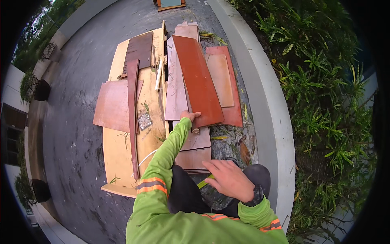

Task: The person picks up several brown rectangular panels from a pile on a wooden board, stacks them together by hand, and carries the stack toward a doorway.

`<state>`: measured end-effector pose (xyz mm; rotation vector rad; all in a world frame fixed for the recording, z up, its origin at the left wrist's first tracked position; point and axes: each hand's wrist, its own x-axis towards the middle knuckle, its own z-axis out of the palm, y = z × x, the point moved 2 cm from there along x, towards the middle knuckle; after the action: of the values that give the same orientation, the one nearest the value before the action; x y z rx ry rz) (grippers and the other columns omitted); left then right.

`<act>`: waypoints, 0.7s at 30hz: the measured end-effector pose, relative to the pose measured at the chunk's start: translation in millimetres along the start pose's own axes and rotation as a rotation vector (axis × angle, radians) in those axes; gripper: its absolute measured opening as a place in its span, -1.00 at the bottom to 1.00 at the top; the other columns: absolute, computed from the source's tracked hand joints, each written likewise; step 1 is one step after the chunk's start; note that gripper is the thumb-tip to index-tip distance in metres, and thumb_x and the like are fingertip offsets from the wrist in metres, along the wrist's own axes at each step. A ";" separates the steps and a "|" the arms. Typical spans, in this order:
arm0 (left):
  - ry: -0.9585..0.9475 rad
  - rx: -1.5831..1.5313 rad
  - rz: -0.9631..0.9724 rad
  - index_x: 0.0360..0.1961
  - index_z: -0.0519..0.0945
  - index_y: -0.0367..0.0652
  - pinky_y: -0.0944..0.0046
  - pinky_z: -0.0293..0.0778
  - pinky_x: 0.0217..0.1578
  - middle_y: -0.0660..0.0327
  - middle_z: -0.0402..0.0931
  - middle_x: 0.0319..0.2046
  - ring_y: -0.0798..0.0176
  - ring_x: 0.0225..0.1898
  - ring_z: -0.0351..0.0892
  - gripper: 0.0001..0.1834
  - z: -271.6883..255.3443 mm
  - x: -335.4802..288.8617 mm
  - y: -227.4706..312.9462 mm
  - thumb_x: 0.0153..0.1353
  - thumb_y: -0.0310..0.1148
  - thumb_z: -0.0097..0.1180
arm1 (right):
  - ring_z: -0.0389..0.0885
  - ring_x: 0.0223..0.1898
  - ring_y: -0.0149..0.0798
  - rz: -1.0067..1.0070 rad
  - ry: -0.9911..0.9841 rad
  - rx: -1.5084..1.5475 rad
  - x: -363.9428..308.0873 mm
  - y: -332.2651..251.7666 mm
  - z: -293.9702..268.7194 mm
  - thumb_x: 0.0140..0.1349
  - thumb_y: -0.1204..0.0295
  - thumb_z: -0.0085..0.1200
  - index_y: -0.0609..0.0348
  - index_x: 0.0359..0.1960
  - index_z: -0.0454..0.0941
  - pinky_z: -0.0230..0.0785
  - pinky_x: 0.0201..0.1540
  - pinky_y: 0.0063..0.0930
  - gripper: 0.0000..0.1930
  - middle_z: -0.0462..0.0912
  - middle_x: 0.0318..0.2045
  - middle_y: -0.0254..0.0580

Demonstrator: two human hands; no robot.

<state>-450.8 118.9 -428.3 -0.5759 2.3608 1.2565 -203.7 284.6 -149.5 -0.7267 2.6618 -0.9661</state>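
A long reddish-brown board lies aslant on a stack of pinkish boards. My left hand reaches forward and grips the near left corner of this board; some of its fingers are hidden. Over my knees, my right hand hangs with its fingers stretched out and nothing in it. A dark watch is on that wrist. Behind the right fingertips shows a yellow-green leaf. To the right of the gripped board are a tan panel and a red panel under it.
On the left, a large pale wooden panel carries a narrow dark-red strip, a dark slatted piece, a white tube and a patterned tile. A low concrete curb with plants runs along the right.
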 end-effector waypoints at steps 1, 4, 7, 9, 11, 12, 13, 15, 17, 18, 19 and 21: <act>0.026 0.008 0.030 -0.17 0.53 -0.47 0.10 0.52 -0.17 -0.11 0.63 -0.33 -0.05 -0.22 0.64 -0.29 4.5 -2.6 8.6 -0.25 -0.14 0.53 | 0.46 -0.07 -0.03 -0.020 -0.013 -0.006 0.5 -1.7 -1.4 0.23 0.29 0.09 0.26 0.15 0.33 0.29 -0.01 -0.22 -0.50 0.48 -0.13 -0.04; 0.063 -0.050 0.193 -0.25 0.52 -0.38 0.07 0.50 -0.11 -0.19 0.59 -0.25 -0.15 -0.15 0.61 -0.45 31.7 -13.0 31.9 -0.23 -0.26 0.45 | 0.47 0.00 0.00 0.011 -0.051 -0.019 -0.9 -7.0 -0.6 0.21 0.26 0.13 0.24 0.17 0.34 0.29 0.06 -0.21 -0.47 0.50 0.00 -0.03; 0.029 -0.035 0.214 -0.21 0.52 -0.36 0.04 0.47 -0.03 -0.22 0.57 -0.19 -0.22 -0.08 0.56 -0.45 45.0 -10.3 30.7 -0.23 -0.26 0.41 | 0.49 -0.07 0.00 -0.023 -0.017 -0.017 -0.3 -12.5 -0.8 0.23 0.27 0.11 0.23 0.17 0.34 0.31 0.02 -0.20 -0.49 0.50 -0.06 -0.05; 0.064 0.042 0.260 -0.23 0.56 -0.34 0.13 0.50 -0.14 -0.11 0.62 -0.27 -0.04 -0.17 0.62 -0.49 43.8 -16.4 22.3 -0.22 -0.29 0.41 | 0.50 -0.07 0.01 0.005 -0.041 -0.002 0.2 -14.4 0.3 0.22 0.26 0.12 0.21 0.17 0.35 0.32 0.01 -0.19 -0.48 0.51 -0.05 -0.04; -0.021 0.002 0.330 -0.20 0.56 -0.36 0.13 0.49 -0.11 -0.11 0.62 -0.26 -0.05 -0.15 0.62 -0.48 36.5 -24.0 20.2 -0.22 -0.30 0.40 | 0.50 -0.06 0.00 0.000 -0.025 -0.011 0.6 -13.4 -2.3 0.22 0.26 0.12 0.21 0.17 0.35 0.32 0.01 -0.20 -0.48 0.51 -0.05 -0.04; -0.010 0.006 0.347 -0.21 0.55 -0.40 0.14 0.51 -0.17 -0.10 0.62 -0.31 0.00 -0.24 0.64 -0.46 24.0 -25.5 16.1 -0.24 -0.30 0.41 | 0.50 -0.06 -0.01 -0.013 -0.010 -0.006 0.8 -16.4 -1.8 0.21 0.26 0.12 0.20 0.16 0.35 0.32 0.02 -0.21 -0.48 0.51 -0.05 -0.04; -0.030 0.017 0.352 -0.21 0.55 -0.40 0.14 0.51 -0.17 -0.10 0.62 -0.31 0.00 -0.24 0.64 -0.46 14.2 -36.9 27.8 -0.24 -0.30 0.41 | 0.50 -0.06 -0.01 0.007 0.001 0.000 0.1 -13.1 -1.0 0.21 0.26 0.12 0.20 0.16 0.35 0.32 0.02 -0.21 -0.48 0.51 -0.05 -0.04; -0.149 -0.147 0.269 -0.25 0.56 -0.39 0.14 0.53 -0.17 -0.07 0.63 -0.33 0.03 -0.26 0.64 -0.51 -19.9 -55.4 48.3 -0.25 -0.36 0.40 | 0.47 -0.01 -0.03 0.037 0.018 -0.020 1.5 -10.9 -0.2 0.20 0.27 0.13 0.22 0.15 0.36 0.28 0.07 -0.21 -0.49 0.50 -0.03 -0.06; -0.176 -0.297 0.243 -0.28 0.57 -0.38 0.21 0.54 -0.29 0.01 0.62 -0.40 0.17 -0.39 0.62 -0.57 -50.6 -63.2 41.0 -0.23 -0.41 0.39 | 0.43 0.04 -0.01 0.039 0.083 -0.027 9.4 -14.2 -0.9 0.19 0.27 0.14 0.23 0.15 0.36 0.24 0.11 -0.17 -0.48 0.48 0.00 -0.03; -0.285 -0.375 0.228 -0.28 0.57 -0.38 0.23 0.54 -0.31 0.05 0.62 -0.41 0.21 -0.42 0.61 -0.58 -58.8 -79.8 50.1 -0.22 -0.42 0.39 | 0.38 0.10 0.01 0.067 0.151 -0.051 11.2 -11.5 -2.5 0.17 0.28 0.15 0.25 0.16 0.36 0.20 0.16 -0.13 -0.46 0.46 0.02 0.00; -0.364 -0.458 0.214 -0.28 0.57 -0.38 0.25 0.53 -0.33 0.08 0.62 -0.41 0.24 -0.45 0.60 -0.59 -75.0 -90.8 49.1 -0.20 -0.43 0.39 | 0.38 0.10 0.01 0.057 0.153 -0.050 14.8 -14.2 -2.2 0.17 0.28 0.15 0.25 0.16 0.36 0.20 0.16 -0.13 -0.46 0.46 0.02 0.00; -0.368 -0.393 0.234 -0.30 0.58 -0.37 0.30 0.52 -0.36 0.14 0.61 -0.44 0.29 -0.47 0.58 -0.62 -94.2 -97.0 34.1 -0.17 -0.42 0.39 | 0.25 0.21 0.09 0.134 0.290 -0.204 22.0 -16.5 -2.2 0.13 0.27 0.19 0.28 0.17 0.35 0.10 0.23 -0.01 -0.42 0.38 0.11 0.10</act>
<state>-402.6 73.1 -305.8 -0.1557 1.9260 1.7798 -217.0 263.4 -137.9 -0.4665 3.0500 -0.8279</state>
